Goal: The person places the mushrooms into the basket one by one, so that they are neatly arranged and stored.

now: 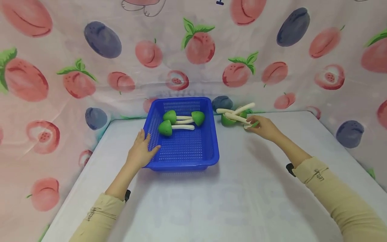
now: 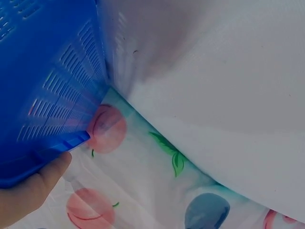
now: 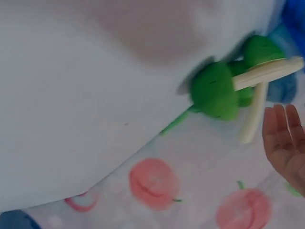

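My right hand [image 1: 264, 128] is right at the pile, fingers straight and close together, curled round nothing that I can see; whether a pad touches the nearest cap, I can't tell. Beside it, the green dome-capped toy mushrooms with cream stems [image 3: 214, 90], three caps showing, lie crossed near the worktop's [image 1: 211, 208] far edge, right of its middle. Light and stiff, I'd judge, hard smooth plastic perhaps, unlikely to break. That round cap could slide off my fingertips, so I'd pinch mid-stem, where it's slim and straight. Leftward, the blue rectangular perforated plastic basket [image 1: 181, 165] stands toward the same far edge: three matching mushrooms [image 1: 165, 128] inside, bunched at its far end, stems lying side by side. And my left hand [image 1: 140, 153], thumb spread wide, rests against its left rim.
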Available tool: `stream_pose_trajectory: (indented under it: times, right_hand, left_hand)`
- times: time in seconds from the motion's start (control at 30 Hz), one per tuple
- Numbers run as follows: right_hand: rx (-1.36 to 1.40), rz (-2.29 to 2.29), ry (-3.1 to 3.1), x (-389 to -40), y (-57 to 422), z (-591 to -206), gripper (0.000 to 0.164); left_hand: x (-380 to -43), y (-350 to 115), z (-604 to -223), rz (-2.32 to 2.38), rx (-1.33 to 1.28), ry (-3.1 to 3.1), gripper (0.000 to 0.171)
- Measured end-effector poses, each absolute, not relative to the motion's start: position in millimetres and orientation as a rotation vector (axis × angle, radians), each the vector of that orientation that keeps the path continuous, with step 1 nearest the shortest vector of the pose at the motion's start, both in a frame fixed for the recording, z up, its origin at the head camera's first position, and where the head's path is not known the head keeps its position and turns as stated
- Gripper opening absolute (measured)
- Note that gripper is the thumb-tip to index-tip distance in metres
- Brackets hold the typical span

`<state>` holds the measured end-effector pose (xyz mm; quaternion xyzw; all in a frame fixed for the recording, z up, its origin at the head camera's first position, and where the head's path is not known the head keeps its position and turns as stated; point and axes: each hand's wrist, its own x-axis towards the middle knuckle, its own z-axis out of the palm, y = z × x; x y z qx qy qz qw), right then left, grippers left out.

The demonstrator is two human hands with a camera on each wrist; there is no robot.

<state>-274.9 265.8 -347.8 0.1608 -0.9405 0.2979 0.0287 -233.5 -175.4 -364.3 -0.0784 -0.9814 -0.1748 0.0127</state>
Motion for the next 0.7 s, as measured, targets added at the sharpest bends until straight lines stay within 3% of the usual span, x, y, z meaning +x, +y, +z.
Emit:
stream_pose_trajectory:
  times: [0.17,0.43,0.7]
  right_hand:
    - [0.403,0.893,-2.914,-287,285,-360,0.043]
    - [0.323,0.921,-3.084,-312,305,-372,0.079]
    - [0.230,1.102,-3.150,-321,315,-386,0.097]
  left_hand:
    - [-232,-177,-364,-0.550,-0.239,-3.054,0.073]
    - [-234,-180,-362,-0.558,-0.227,-3.064,0.074]
    - [-236,-178,-366,-0.570,-0.235,-3.075,0.075]
